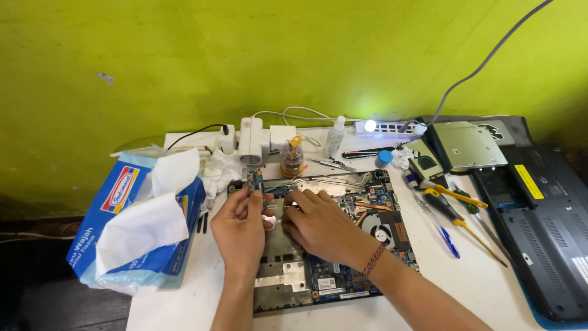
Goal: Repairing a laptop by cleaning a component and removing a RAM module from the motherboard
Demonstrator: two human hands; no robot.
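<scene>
An opened laptop base [343,270] with its blue circuit board and round fan [381,232] lies on the white table. My left hand [240,230] holds a small blue circuit board [255,181] upright at the base's far left corner. My right hand [318,225] rests on the base beside it, fingers pinched on a small white wad of tissue [269,219] between the two hands. A red braided band sits on my right wrist.
A blue tissue pack [138,220] with white sheets lies at the left. Screwdrivers [456,214] and a pen lie right of the base, a dark laptop cover [539,214] and a drive [467,144] beyond. Power strip, adapters, small bottle, orange jar at the back.
</scene>
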